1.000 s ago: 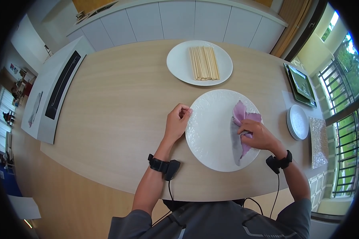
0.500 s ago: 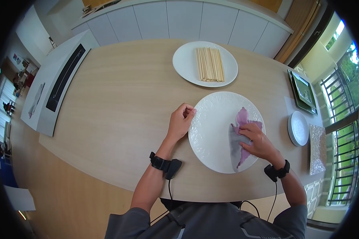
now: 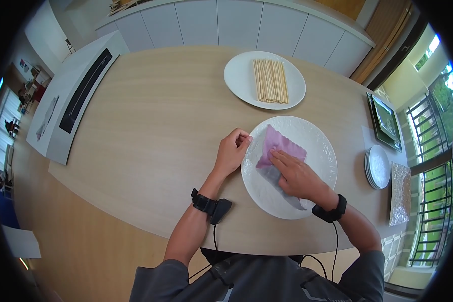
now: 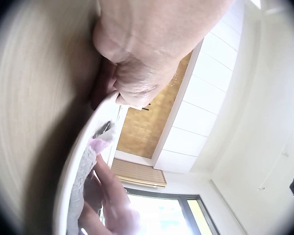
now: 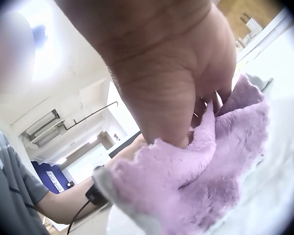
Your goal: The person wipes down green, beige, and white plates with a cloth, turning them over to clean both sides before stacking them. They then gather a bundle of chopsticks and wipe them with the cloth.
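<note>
A large white plate (image 3: 317,136) with an embossed rim lies near the table's front. My left hand (image 3: 231,154) pinches its left rim; in the left wrist view the thumb (image 4: 132,95) lies over the edge, with fingers below it. A cloth (image 3: 277,136), pink-purple on one face and grey on the other, is spread over the plate's middle. My right hand (image 3: 299,176) presses down on it from above. Up close in the right wrist view, a fold of the cloth (image 5: 206,166) rises between thumb and fingers, and the fingertips are partly hidden.
Behind stands an oval white plate (image 3: 239,78) with a row of pale wooden sticks (image 3: 271,81). To the right are stacked small white dishes (image 3: 377,167), a glossy rectangular tray (image 3: 400,194) and dark green trays (image 3: 386,121). A white unit with a black slot (image 3: 85,90) borders the left end.
My right hand has moved left across the plate with the cloth, from the right side to the middle. More of the pink face shows now. My left hand stays at the rim.
</note>
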{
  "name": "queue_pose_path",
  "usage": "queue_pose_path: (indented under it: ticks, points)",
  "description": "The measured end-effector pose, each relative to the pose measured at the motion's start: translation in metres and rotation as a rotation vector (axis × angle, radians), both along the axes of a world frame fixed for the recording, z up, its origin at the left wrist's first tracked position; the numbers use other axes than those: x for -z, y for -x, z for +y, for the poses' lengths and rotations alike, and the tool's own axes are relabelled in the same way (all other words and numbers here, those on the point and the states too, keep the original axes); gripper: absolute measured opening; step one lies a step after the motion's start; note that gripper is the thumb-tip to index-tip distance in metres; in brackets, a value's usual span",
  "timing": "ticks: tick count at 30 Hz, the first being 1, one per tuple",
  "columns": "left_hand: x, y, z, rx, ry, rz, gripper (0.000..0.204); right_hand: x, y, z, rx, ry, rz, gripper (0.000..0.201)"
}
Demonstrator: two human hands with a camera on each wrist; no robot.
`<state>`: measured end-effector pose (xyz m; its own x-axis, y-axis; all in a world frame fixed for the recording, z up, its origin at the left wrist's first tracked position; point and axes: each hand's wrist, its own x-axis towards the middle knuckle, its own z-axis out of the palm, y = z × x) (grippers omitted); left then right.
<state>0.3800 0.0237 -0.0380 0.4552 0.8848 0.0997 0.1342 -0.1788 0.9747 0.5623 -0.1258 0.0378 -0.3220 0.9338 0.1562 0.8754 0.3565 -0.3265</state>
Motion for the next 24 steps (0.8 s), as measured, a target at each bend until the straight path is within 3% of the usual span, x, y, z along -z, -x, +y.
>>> queue_pose_path:
  ticks: [7,14,24]
  points:
    - [-0.002,0.001,0.000,0.003,0.003,-0.005,0.016,-0.001,-0.050,0.002,0.174,0.101,-0.081,0.055]
    - [-0.004,0.000,-0.001,-0.007,0.003,-0.027,0.018,-0.018,-0.068,-0.036,0.227,0.165,-0.055,0.047]
    - [-0.002,0.000,-0.001,-0.015,-0.026,0.002,0.015,-0.022,-0.030,-0.058,0.028,0.231,0.063,0.047]
